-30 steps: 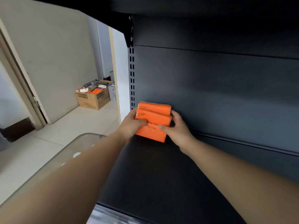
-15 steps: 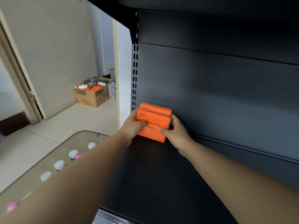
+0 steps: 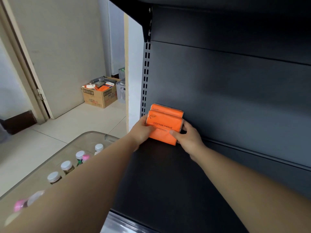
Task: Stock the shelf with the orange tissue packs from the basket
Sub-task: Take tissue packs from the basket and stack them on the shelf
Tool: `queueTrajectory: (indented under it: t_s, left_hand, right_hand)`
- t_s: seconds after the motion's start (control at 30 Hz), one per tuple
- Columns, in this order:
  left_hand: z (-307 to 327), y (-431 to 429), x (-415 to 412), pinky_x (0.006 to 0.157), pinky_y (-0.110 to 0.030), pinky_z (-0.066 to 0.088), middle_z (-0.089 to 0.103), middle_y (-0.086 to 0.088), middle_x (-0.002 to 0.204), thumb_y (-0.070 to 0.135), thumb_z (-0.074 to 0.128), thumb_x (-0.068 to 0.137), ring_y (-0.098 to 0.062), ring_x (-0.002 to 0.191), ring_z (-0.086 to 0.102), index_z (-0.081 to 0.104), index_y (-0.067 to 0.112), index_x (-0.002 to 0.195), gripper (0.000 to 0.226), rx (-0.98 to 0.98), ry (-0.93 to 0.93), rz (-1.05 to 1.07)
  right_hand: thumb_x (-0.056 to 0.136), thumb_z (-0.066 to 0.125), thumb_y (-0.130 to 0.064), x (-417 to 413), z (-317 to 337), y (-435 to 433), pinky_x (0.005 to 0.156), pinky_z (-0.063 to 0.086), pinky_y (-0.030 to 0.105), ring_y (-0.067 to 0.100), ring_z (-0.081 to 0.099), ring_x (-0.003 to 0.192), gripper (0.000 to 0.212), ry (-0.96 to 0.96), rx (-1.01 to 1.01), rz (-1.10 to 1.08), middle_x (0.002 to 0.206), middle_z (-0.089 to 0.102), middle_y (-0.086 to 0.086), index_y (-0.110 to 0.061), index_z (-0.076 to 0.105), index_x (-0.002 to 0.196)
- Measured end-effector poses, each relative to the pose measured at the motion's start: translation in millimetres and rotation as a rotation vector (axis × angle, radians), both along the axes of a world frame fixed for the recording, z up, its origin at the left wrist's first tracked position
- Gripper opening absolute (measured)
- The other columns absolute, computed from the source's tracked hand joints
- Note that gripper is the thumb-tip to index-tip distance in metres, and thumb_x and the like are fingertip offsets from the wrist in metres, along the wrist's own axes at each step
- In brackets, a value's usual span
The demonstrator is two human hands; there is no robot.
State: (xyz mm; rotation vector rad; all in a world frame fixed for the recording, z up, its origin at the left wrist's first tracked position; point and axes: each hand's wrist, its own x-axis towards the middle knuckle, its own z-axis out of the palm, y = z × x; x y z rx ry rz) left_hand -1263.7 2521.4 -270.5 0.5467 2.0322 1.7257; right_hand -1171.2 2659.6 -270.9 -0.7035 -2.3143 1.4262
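rear tissue pack (image 3: 165,108) mostly hidden behind front pack (image 3: 164,132), nearest bottles (image 3: 20,205) blurred

cardboard box (image 3: 100,98) on tiled floor (image 3: 50,140) — grey slatted crate (image 3: 120,92) just beside, white-capped bottles (image 3: 67,166)

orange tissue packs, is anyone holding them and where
The front tissue pack, gripped by its two ends: left hand on the left end, right hand on the right, thumbs on its face. Whether they also clasp the rear pack is hidden.
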Motion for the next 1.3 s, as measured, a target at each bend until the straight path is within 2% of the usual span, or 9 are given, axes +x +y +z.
queueTrajectory:
  t_s: [0.17,0.3,0.4,0.47,0.53,0.6,0.77,0.97,1.3]
  left_hand:
    - [2.0,-1.5,9.3,0.078,-0.022,0.041,0.055,0.007,0.104,0.003,0.048,0.097,-0.013,0.1,0.051,0.043,0.025,0.125,0.036,-0.021,0.059,0.036]
    - [9.9,-2.3,13.5,0.084,-0.031,0.041,0.048,0.004,0.11,0.006,0.053,0.094,-0.018,0.101,0.048,0.037,0.012,0.136,0.045,-0.14,0.13,0.092]
    - [20.1,-2.0,19.9,0.07,-0.028,0.043,0.047,0.007,0.095,0.005,0.053,0.091,-0.02,0.095,0.045,0.044,0.021,0.119,0.033,-0.252,0.187,0.148]
    - [28.9,-3.2,28.0,0.082,-0.034,0.047,0.05,0.001,0.118,0.006,0.054,0.087,-0.025,0.106,0.047,0.041,0.025,0.115,0.036,-0.35,0.254,0.162]
    - [33.1,-3.7,33.6,0.106,-0.041,0.039,0.035,-0.009,0.148,0.01,0.058,0.083,-0.029,0.131,0.038,0.032,0.011,0.141,0.064,-0.441,0.366,0.168]
    - [39.4,-4.4,43.7,0.115,-0.039,0.028,0.024,-0.011,0.155,0.013,0.061,0.082,-0.028,0.142,0.026,0.021,0.008,0.15,0.08,-0.492,0.47,0.161]
    - [59.9,-7.4,72.7,0.119,-0.043,0.018,0.019,-0.009,0.158,0.023,0.059,0.086,-0.028,0.146,0.014,0.015,0.012,0.153,0.082,-0.654,0.685,0.1]
    - [85.1,-11.3,120.6,0.121,-0.047,0.006,0.012,-0.007,0.161,0.036,0.049,0.093,-0.029,0.149,0.004,0.012,0.017,0.154,0.074,-0.812,0.837,-0.017]
    - [101.5,-20.8,212.7,0.121,-0.045,0.003,0.009,-0.009,0.162,0.043,0.04,0.096,-0.028,0.15,0.0,0.014,0.017,0.154,0.069,-0.776,1.031,-0.1]
  right_hand:
    - [0.088,0.067,-0.03,5.4,7.6,0.3,0.107,0.04,0.041,0.022,0.044,0.131,0.067,-0.049,0.058,-0.034,0.144,0.046,0.001,-0.02,0.035,0.146]
    - [0.09,0.063,-0.034,14.2,20.0,-1.4,0.109,0.035,0.039,0.022,0.038,0.137,0.07,-0.057,0.093,-0.043,0.15,0.038,0.002,-0.018,0.029,0.149]
    - [0.092,0.058,-0.039,23.2,30.5,-0.3,0.111,0.034,0.038,0.022,0.037,0.137,0.067,-0.073,0.153,-0.043,0.153,0.035,0.002,-0.017,0.028,0.149]
    - [0.093,0.055,-0.042,30.3,37.9,0.3,0.112,0.033,0.038,0.022,0.036,0.138,0.066,-0.103,0.219,-0.047,0.153,0.034,0.003,-0.018,0.029,0.149]
    - [0.094,0.053,-0.043,39.2,46.6,-0.2,0.112,0.03,0.037,0.022,0.031,0.14,0.064,-0.131,0.292,-0.053,0.154,0.031,0.003,-0.019,0.03,0.148]
    - [0.094,0.052,-0.043,49.8,55.6,-0.8,0.112,0.028,0.037,0.023,0.028,0.142,0.063,-0.141,0.358,-0.053,0.154,0.031,0.003,-0.02,0.03,0.148]
    - [0.095,0.044,-0.051,83.7,77.5,-2.7,0.115,0.021,0.04,0.024,0.013,0.147,0.063,-0.27,0.529,0.001,0.16,0.016,-0.003,-0.028,0.025,0.15]
    - [0.095,0.033,-0.059,134.9,103.4,-14.0,0.115,0.018,0.045,0.023,0.009,0.147,0.062,-0.41,0.686,0.008,0.162,0.002,-0.009,-0.037,0.019,0.15]
    - [0.094,0.029,-0.061,218.2,126.3,-34.0,0.119,0.004,0.044,0.019,-0.007,0.149,0.064,-0.432,0.767,0.051,0.162,-0.007,-0.008,-0.039,0.01,0.151]
